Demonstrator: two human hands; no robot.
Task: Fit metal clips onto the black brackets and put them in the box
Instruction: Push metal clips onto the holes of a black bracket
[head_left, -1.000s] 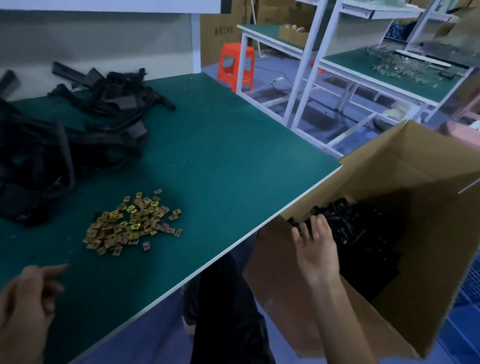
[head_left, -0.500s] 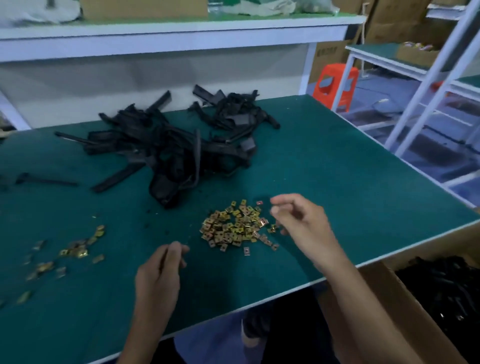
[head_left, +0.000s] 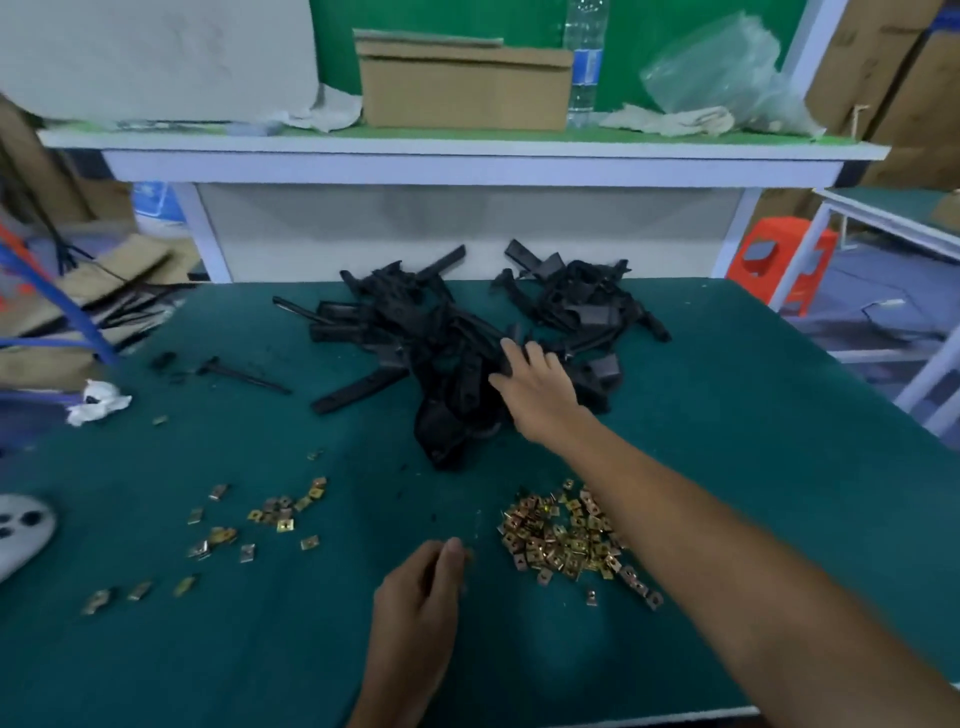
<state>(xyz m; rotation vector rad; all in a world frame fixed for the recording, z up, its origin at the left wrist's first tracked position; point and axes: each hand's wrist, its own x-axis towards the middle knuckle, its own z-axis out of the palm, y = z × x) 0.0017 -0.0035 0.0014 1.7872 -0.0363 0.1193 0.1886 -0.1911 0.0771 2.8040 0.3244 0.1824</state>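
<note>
- Head view: the right arm reaches from the lower right corner diagonally across the green table (head_left: 753, 415), nearly straight, with the forearm passing over the right edge of the main heap of metal clips (head_left: 561, 540).
- The right hand (head_left: 537, 387) lies palm down on the pile of black brackets (head_left: 441, 358) at mid-table. Its fingers (head_left: 535, 353) are fairly straight and slightly spread, the tips touch the black parts, and the thumb points out to the left.
- The left hand (head_left: 418, 603) sits low at the near centre, back upward, wrist bent slightly inward, just left of the clip heap.
- Its fingers are curled in together with the thumb tip against the forefinger. Blur at the tips hides whether a clip is pinched there.
- A second, smaller cluster of brackets (head_left: 576, 299) lies behind and to the right of the main pile, near the back edge.
- One long black strip (head_left: 358, 387) juts out to the left of the pile, flat on the table.
- Loose clips (head_left: 275, 514) are scattered to the left, well apart from the heap.
- A crumpled white tissue (head_left: 98, 404) sits at the far left of the table.
- On the shelf above stand a cardboard carton (head_left: 462, 88), a water bottle (head_left: 584, 62) just beside it, and a clear plastic bag (head_left: 727, 73).
- An orange stool (head_left: 779, 260) stands on the floor beyond the table's right corner.
</note>
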